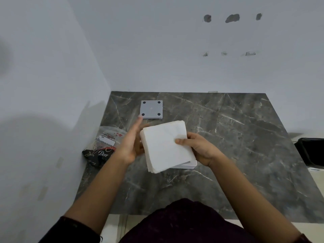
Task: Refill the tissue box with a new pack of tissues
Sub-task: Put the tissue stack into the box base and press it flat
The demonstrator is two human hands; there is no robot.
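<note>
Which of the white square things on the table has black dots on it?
The flat panel lying alone at the back, with four dark dots at its corners. The tissue stack and the box under it are plain white.

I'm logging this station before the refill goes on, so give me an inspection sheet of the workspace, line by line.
Surface: dark marble-look table set into a wall corner, dry as far as can be told.
Job's things: white tissue stack held above the white tissue box, which is mostly hidden under it; grey square box base with four dark feet lies upside down at the back.
Clutter: opened tissue wrapper at the left edge.
Grippers: right hand pinches the stack's right edge; left hand is open, fingers straight, at its left side.
Cables: nothing seen.
Surroundings: white walls with patched holes; black bin at the right.
</note>
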